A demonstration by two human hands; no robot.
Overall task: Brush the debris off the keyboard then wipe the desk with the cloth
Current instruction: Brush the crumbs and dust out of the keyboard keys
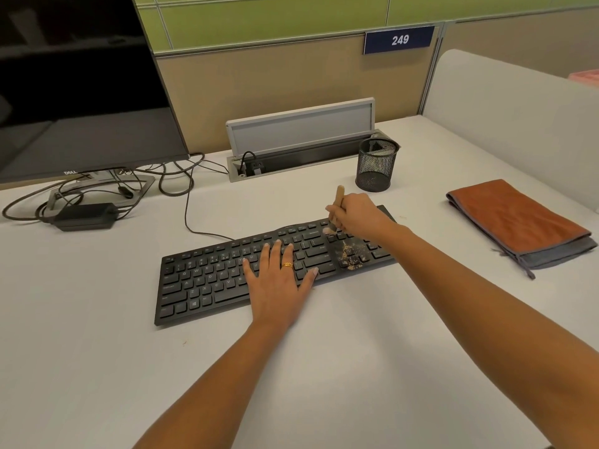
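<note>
A black keyboard [207,280] lies slanted on the white desk [356,351]. Brown debris [350,254] is scattered over the keys at its right end. My left hand [278,277] presses flat on the middle keys with straight, spread fingers and wears a gold ring. My right hand [356,215] grips a small wooden-handled brush [337,202], held upright with its pale bristles touching the keys just above the debris. A folded orange and grey cloth [518,222] lies on the desk at the right, apart from both hands.
A black mesh pen cup [376,166] stands just behind the keyboard's right end. An open cable tray [298,147] sits at the back. A dark monitor [81,92], tangled cables and a power adapter [84,215] occupy the left rear. A partition wall borders the right.
</note>
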